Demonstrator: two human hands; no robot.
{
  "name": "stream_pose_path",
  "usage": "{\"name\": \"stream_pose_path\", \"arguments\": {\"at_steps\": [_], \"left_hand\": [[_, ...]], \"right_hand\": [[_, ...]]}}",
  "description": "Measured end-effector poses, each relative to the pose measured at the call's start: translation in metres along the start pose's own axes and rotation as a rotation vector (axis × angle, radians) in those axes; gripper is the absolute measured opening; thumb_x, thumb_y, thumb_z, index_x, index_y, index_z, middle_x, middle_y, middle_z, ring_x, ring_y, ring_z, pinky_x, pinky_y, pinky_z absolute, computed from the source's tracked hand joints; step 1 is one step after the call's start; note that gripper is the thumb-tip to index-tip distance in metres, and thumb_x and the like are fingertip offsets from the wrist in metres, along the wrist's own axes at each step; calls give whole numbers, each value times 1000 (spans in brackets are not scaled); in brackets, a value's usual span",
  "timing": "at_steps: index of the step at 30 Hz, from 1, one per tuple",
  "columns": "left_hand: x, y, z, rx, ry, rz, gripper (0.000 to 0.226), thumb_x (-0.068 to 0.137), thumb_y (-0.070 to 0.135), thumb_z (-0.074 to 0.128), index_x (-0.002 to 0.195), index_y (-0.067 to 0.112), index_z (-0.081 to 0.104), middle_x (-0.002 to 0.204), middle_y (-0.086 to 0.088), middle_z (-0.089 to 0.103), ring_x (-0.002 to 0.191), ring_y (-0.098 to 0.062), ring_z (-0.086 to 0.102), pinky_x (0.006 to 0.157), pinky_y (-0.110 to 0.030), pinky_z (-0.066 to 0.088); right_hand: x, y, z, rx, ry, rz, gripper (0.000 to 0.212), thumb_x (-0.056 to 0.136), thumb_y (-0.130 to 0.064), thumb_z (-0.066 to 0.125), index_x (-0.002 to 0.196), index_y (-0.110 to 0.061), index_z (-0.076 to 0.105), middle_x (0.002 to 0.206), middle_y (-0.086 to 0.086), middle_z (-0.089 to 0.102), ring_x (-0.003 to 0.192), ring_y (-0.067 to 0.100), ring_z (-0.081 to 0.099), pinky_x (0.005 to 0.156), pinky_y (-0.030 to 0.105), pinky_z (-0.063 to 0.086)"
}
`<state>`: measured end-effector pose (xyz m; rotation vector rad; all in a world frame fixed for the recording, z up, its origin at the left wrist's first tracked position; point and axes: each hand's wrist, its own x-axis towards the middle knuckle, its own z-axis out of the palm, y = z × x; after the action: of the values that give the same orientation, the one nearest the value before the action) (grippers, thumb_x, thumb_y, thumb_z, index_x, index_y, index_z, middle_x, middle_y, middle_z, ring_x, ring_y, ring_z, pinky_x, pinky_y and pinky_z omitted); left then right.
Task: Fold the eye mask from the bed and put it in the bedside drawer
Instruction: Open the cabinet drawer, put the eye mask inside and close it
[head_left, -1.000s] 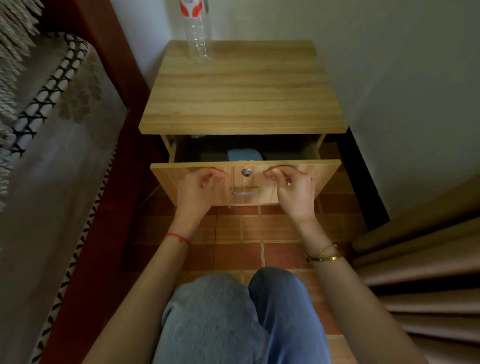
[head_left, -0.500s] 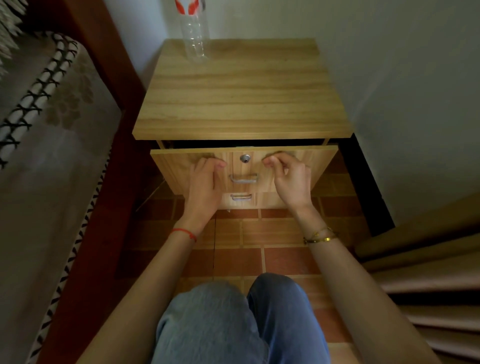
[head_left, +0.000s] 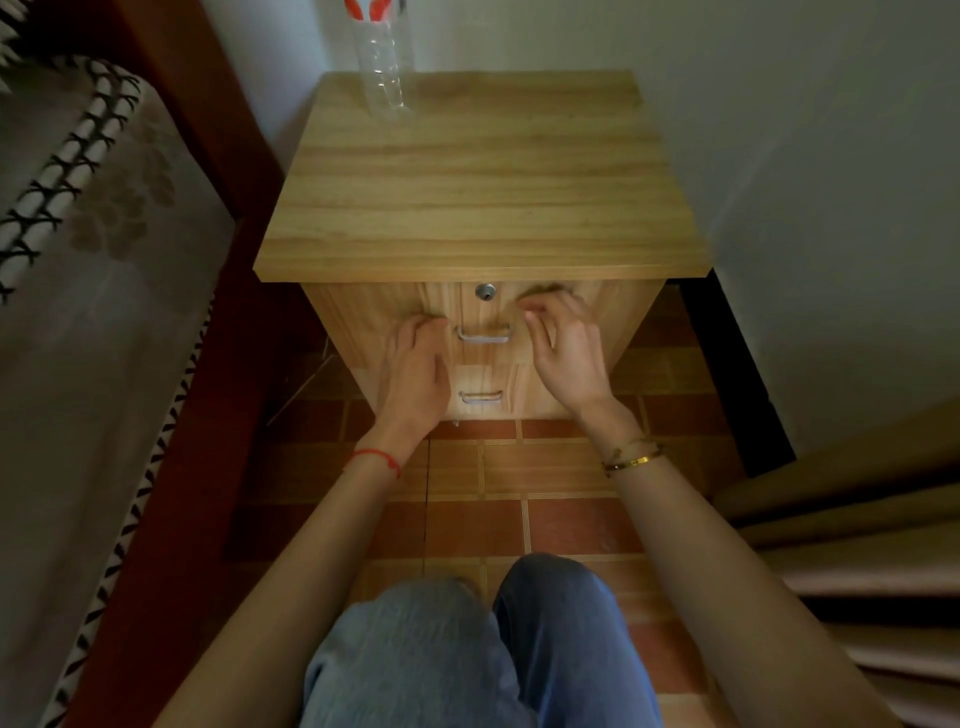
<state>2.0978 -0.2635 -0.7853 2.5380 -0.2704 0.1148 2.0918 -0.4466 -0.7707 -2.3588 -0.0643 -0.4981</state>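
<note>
The wooden bedside cabinet (head_left: 478, 197) stands straight ahead. Its top drawer (head_left: 483, 317), with a round lock and a metal handle, sits flush under the cabinet top. The eye mask is out of sight. My left hand (head_left: 415, 376) rests with its fingertips on the drawer front, left of the handle. My right hand (head_left: 563, 348) hovers just off the drawer front to the right of the handle, fingers spread and blurred. Neither hand holds anything.
A clear plastic bottle (head_left: 382, 62) stands at the back left of the cabinet top. A lower drawer (head_left: 483, 395) sits beneath. The bed (head_left: 67, 312) with its dark red frame lies to the left, a curtain (head_left: 857, 519) to the right, and my knees (head_left: 467, 649) over the tiled floor.
The top drawer slid from open, with a blue item visible inside, to fully closed under both hands. My right hand has lifted slightly off the front.
</note>
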Motion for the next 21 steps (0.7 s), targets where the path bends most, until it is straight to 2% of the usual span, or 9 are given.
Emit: {"name": "stream_pose_path", "arguments": {"at_steps": [8, 12, 18, 21], "left_hand": [[3, 0, -2, -9, 2, -4, 46, 90, -3, 45, 135, 7, 48, 140, -12, 43, 134, -26, 36, 113, -35, 30], [0, -3, -6, -17, -35, 6, 49, 93, 5, 49, 141, 10, 42, 145, -9, 41, 138, -25, 33, 116, -35, 28], [-8, -13, -17, 3, -63, -38, 41, 93, 15, 51, 135, 16, 51, 138, -6, 51, 128, -24, 48, 105, -45, 42], [-14, -12, -33, -72, -21, -54, 36, 93, 17, 53, 129, 17, 57, 132, -4, 58, 120, -22, 56, 101, -35, 46]], "right_hand": [[2, -1, 1, -5, -6, -17, 17, 93, -11, 54, 103, -3, 66, 102, 12, 65, 100, 24, 57, 89, 27, 42], [-2, -1, 3, -40, -32, -18, 22, 95, -19, 54, 109, -4, 64, 108, 12, 63, 106, 25, 54, 94, 34, 42], [-12, -5, 12, -91, -39, 18, 28, 95, -23, 54, 117, -6, 61, 115, 13, 62, 110, 27, 51, 96, 33, 40], [-14, -14, 11, -72, -80, 35, 29, 95, -23, 54, 118, -7, 60, 116, 13, 62, 110, 27, 52, 96, 33, 41]]}}
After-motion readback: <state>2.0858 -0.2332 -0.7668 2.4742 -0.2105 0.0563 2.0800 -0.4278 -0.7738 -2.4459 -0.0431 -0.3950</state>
